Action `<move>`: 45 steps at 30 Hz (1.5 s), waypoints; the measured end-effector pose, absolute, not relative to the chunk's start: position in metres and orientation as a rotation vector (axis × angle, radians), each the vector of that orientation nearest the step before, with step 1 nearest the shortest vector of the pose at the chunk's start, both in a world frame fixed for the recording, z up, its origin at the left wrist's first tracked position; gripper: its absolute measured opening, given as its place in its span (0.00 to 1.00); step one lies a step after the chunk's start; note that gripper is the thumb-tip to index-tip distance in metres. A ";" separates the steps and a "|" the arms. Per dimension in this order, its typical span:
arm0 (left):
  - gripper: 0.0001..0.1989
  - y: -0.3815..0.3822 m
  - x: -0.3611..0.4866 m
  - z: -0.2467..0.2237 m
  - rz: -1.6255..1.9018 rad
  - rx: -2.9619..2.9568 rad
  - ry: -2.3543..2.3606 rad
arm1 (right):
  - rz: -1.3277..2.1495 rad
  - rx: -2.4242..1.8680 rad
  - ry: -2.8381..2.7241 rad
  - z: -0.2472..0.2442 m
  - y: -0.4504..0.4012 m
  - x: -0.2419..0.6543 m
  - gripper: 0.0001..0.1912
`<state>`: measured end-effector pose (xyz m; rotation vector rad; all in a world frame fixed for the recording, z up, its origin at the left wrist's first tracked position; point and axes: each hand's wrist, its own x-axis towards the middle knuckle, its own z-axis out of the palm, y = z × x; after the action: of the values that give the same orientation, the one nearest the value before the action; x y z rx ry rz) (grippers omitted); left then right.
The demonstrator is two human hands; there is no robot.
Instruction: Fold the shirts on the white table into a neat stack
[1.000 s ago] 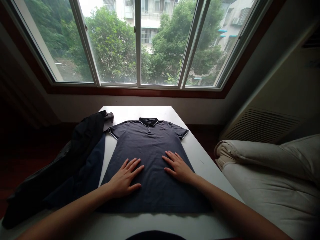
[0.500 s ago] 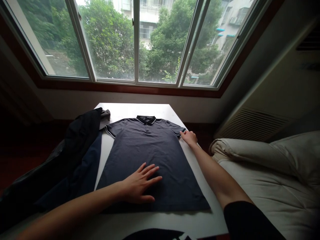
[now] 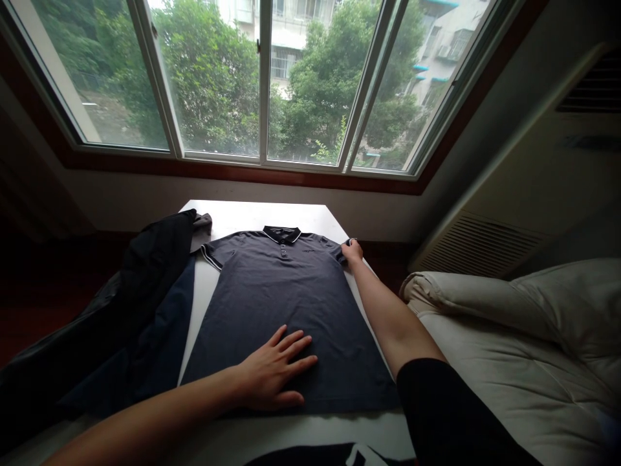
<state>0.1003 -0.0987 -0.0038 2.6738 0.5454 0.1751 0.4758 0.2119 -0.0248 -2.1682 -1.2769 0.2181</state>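
Polo shirt (image 3: 286, 298) lies flat on table (image 3: 202, 281) at twelve o'clock. Left hand (image 3: 275, 372) spread over its six o'clock; right hand (image 3: 352, 251) closed on two o'clock sleeve (image 3: 330, 246), pinch partly hidden. Likely sleeve-straightening; next calls for gentle tension.

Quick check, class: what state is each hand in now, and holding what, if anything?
Left hand: open, spread on the dark grey-blue fabric polo shirt, holding nothing.
Right hand: closed, its grip on the shirt's short sleeve at picture right.
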 end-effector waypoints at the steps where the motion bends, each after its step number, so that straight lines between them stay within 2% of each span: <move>1: 0.40 -0.099 0.100 -0.004 0.176 2.679 0.543 | 0.226 -2.159 -1.293 -0.021 0.215 0.476 0.19; 6: 0.41 -0.099 0.099 -0.003 0.184 2.700 0.537 | 0.191 -2.054 -1.416 -0.001 0.221 0.458 0.17; 12: 0.40 -0.100 0.099 -0.003 0.204 2.692 0.532 | 0.291 -1.842 -1.879 0.010 0.211 0.400 0.15; 15: 0.39 -0.100 0.099 -0.002 0.194 2.671 0.535 | 0.395 -1.809 -2.011 0.001 0.203 0.373 0.17; 19: 0.39 -0.100 0.099 -0.001 0.178 2.644 0.530 | 0.213 -1.907 -1.944 -0.014 0.196 0.352 0.19; 23: 0.39 -0.100 0.098 0.000 0.176 2.633 0.530 | 0.090 -2.047 -1.817 -0.031 0.193 0.347 0.27; 26: 0.39 -0.099 0.100 0.000 0.178 2.632 0.532 | 0.138 -2.030 -2.003 -0.044 0.193 0.349 0.31; 36: 0.37 -0.102 0.120 0.002 0.191 2.685 0.456 | 0.114 -2.079 -2.107 -0.059 0.206 0.372 0.33; 40: 0.32 -0.058 0.094 0.008 0.378 2.722 0.800 | -0.053 -1.914 -2.132 -0.061 0.199 0.372 0.28; 45: 0.20 0.055 0.014 0.000 0.717 2.371 1.728 | -0.041 -1.712 -2.198 -0.064 0.192 0.375 0.21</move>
<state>0.0136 0.0550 -0.0004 2.3712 1.7277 0.7166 0.3752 0.1923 -0.0641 -1.7124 -2.1980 -0.0409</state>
